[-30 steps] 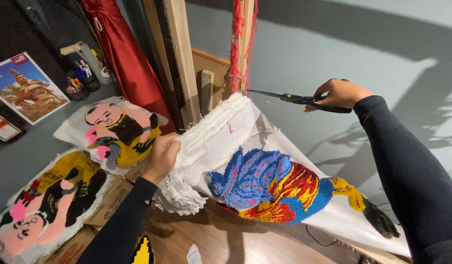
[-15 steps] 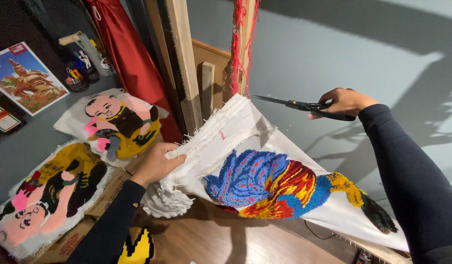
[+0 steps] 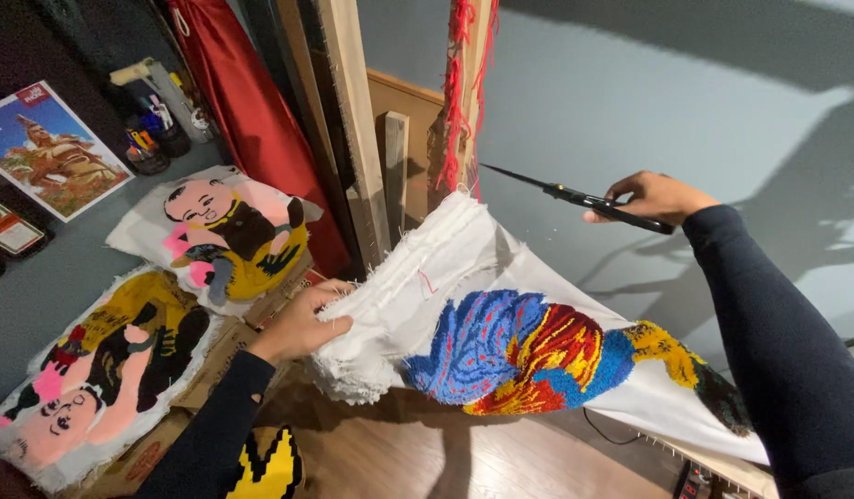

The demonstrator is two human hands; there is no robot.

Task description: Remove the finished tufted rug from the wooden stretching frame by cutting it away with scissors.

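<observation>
My left hand [image 3: 302, 323] grips the bunched, frayed edge of a white cloth [image 3: 417, 277] that carries a tufted patch of blue, red and yellow yarn [image 3: 528, 351]. The cloth hangs down from a wooden frame, its right part still stretched toward the lower right. My right hand [image 3: 653, 197] holds black scissors [image 3: 575, 197] above the cloth, their blades shut and pointing left toward the frame post [image 3: 459, 120] with red yarn strands.
Two tufted figure rugs [image 3: 233, 231] [image 3: 103, 370] lie on cardboard boxes at the left. A red cloth bundle [image 3: 251, 120] leans behind wooden beams [image 3: 353, 139]. A picture poster [image 3: 53, 152] and pens in cups [image 3: 154, 139] hang on the grey wall. Wood floor lies below.
My left hand slid down and left along the bunched cloth edge. My right hand with the scissors pulled slightly back to the right, away from the cloth.
</observation>
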